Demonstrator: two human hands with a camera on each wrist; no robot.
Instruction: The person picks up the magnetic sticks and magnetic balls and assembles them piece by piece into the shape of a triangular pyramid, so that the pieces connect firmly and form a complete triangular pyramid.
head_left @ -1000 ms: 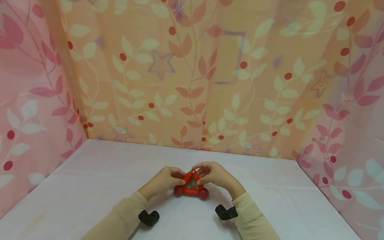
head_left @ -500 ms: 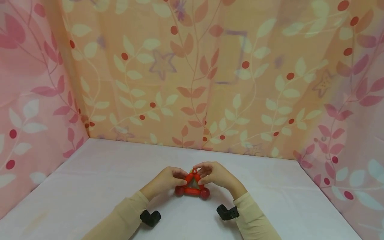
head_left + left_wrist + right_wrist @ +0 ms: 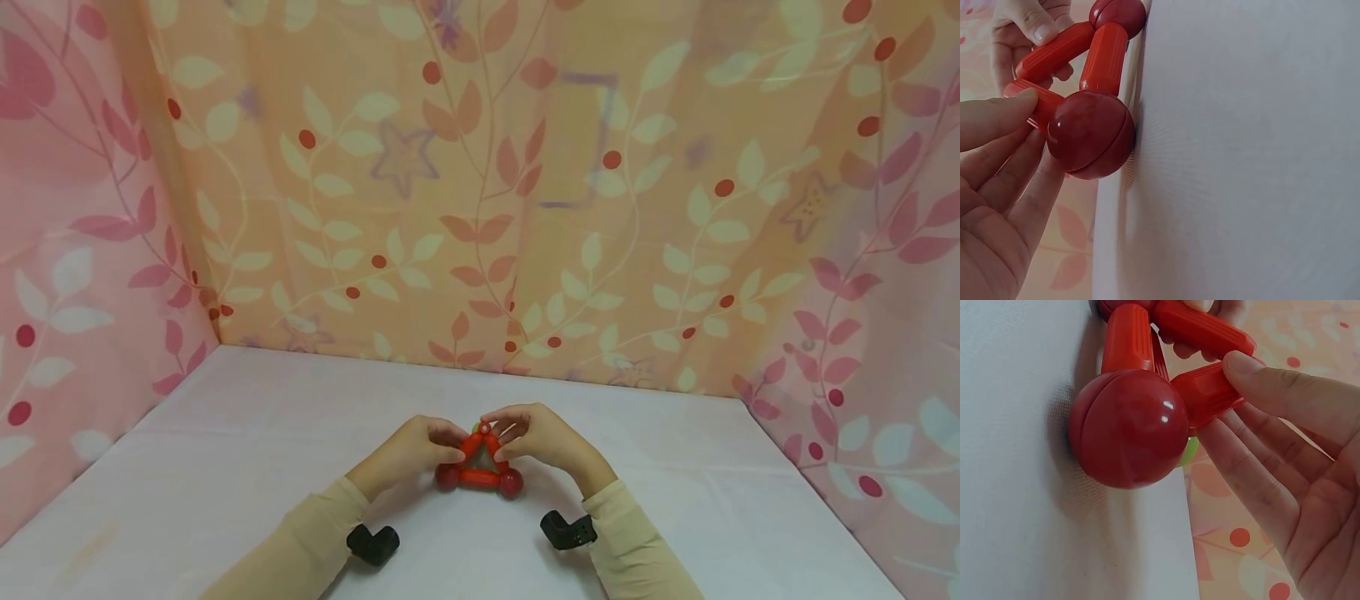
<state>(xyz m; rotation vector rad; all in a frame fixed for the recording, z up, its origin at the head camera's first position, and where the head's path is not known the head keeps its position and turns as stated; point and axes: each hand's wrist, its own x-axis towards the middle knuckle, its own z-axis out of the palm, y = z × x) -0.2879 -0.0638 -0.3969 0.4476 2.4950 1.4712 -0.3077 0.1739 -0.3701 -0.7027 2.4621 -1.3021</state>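
Note:
A triangle of ridged red rods stands on the table between both hands, its bottom rod [image 3: 478, 478] running between a left dark red ball [image 3: 447, 477] and a right dark red ball [image 3: 511, 483]. My left hand [image 3: 420, 446] pinches the left slanting rod [image 3: 1044, 106] between thumb and fingers. On the other side, my right hand [image 3: 540, 437] pinches the right slanting rod [image 3: 1207, 394]. A small red ring-like end [image 3: 484, 428] shows at the top. Something green [image 3: 1190, 452] peeks out behind the right ball in the right wrist view; most of it is hidden.
A white cloth covers the table [image 3: 300, 400]. Patterned curtains with leaves enclose it: an orange back curtain [image 3: 480, 183] and pink side curtains. Black devices, one on the left wrist [image 3: 372, 546] and one on the right wrist [image 3: 567, 531], hang close to the tabletop.

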